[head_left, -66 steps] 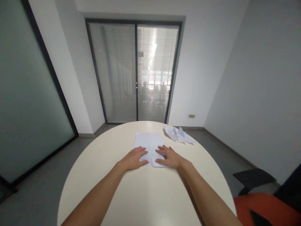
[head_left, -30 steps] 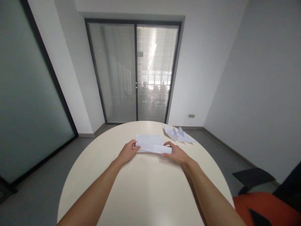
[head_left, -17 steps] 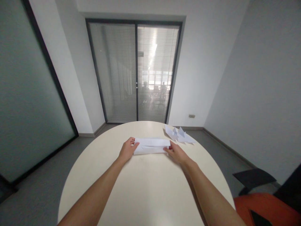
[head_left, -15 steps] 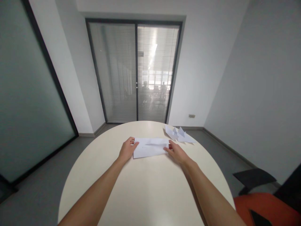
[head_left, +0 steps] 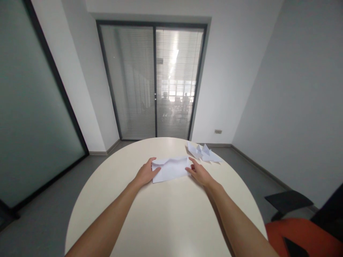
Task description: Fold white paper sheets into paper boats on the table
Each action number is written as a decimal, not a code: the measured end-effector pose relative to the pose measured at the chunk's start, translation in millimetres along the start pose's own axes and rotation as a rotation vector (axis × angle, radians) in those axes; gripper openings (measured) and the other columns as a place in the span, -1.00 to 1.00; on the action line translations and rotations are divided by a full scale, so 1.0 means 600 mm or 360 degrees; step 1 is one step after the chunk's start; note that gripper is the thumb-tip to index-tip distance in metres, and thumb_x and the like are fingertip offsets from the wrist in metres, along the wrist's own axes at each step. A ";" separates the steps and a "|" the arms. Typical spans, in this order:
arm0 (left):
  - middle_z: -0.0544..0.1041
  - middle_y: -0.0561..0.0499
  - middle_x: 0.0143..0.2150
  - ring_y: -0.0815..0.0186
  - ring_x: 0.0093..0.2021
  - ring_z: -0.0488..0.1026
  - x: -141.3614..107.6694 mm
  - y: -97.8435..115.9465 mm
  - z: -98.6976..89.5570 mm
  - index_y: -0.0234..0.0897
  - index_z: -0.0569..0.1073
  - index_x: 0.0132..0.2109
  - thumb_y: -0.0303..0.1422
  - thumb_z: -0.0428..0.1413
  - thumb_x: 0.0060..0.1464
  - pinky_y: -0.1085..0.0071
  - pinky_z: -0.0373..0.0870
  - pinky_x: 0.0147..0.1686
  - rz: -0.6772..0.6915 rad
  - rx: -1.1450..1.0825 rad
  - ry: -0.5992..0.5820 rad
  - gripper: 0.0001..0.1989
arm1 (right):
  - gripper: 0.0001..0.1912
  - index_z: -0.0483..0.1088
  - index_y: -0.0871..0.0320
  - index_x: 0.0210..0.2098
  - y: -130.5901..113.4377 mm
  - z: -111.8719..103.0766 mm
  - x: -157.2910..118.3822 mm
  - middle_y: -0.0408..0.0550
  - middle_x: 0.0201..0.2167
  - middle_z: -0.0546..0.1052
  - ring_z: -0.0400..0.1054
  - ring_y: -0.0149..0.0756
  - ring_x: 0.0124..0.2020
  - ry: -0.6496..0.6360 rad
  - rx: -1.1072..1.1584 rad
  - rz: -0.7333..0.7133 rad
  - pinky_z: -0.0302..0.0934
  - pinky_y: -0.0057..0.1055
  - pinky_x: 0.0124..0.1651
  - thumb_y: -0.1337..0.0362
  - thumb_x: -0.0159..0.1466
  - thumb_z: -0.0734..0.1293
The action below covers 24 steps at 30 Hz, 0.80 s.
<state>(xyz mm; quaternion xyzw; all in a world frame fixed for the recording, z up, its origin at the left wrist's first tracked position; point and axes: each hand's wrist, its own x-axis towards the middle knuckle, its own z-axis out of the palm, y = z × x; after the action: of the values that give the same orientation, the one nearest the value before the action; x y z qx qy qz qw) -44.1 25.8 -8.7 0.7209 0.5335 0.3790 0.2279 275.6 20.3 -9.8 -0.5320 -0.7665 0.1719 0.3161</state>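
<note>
A folded white sheet of paper [head_left: 173, 170] lies on the round cream table [head_left: 166, 217], its far edge raised a little in a wavy crease. My left hand [head_left: 146, 172] grips the paper's left end, with the thumb on top and the fingers at the far corner. At the right end, my right hand [head_left: 199, 172] holds the paper between its thumb and forefinger, the other fingers curled in.
Folded white paper shapes [head_left: 205, 153] stand near the table's far right edge. An orange chair [head_left: 297, 235] with a black armrest [head_left: 289, 201] is at the lower right. Beyond the table is a glass partition with blinds [head_left: 174, 89].
The far edge of the paper has lifted into a wavy fold, and its near left corner has shifted slightly nearer. The right forefinger has stretched out along the far edge.
</note>
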 end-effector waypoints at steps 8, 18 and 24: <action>0.55 -0.04 -0.41 0.26 -0.40 0.43 0.006 0.009 0.002 -0.23 0.48 -0.38 -0.17 0.01 0.21 0.42 0.19 -0.38 -0.0142 0.0389 0.0146 -0.70 | -0.41 0.25 0.19 0.27 -0.026 -0.015 -0.005 -0.04 -0.36 0.54 0.37 -0.23 -0.36 -0.0104 -0.0144 0.0012 0.19 -0.36 -0.23 0.09 0.31 0.26; 0.45 -0.10 -0.03 0.17 0.01 0.39 -0.019 0.053 0.004 -0.24 0.34 0.03 -0.55 0.05 0.10 0.35 0.27 -0.08 -0.0027 0.0879 0.0297 -0.67 | -0.60 0.45 0.18 0.00 -0.037 -0.022 -0.007 -0.04 -0.39 0.53 0.35 -0.25 -0.38 -0.0245 -0.0314 -0.0065 0.15 -0.40 -0.26 0.10 0.26 0.29; 0.42 -0.14 -0.07 0.14 -0.03 0.36 -0.042 0.115 0.039 -0.24 0.42 -0.10 -0.61 -0.14 0.17 0.22 0.28 0.00 0.0212 0.0909 0.0110 -0.68 | -0.64 0.46 0.18 -0.06 -0.035 -0.010 -0.001 -0.02 -0.37 0.53 0.35 -0.26 -0.36 -0.0240 -0.0478 0.0013 0.12 -0.42 -0.26 0.09 0.24 0.33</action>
<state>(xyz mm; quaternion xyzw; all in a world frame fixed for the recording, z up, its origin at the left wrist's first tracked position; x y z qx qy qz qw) 11.7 -18.9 20.1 0.7759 0.5776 0.2520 -0.0278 264.8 11.4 6.9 -0.5620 -0.8029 0.0961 0.1738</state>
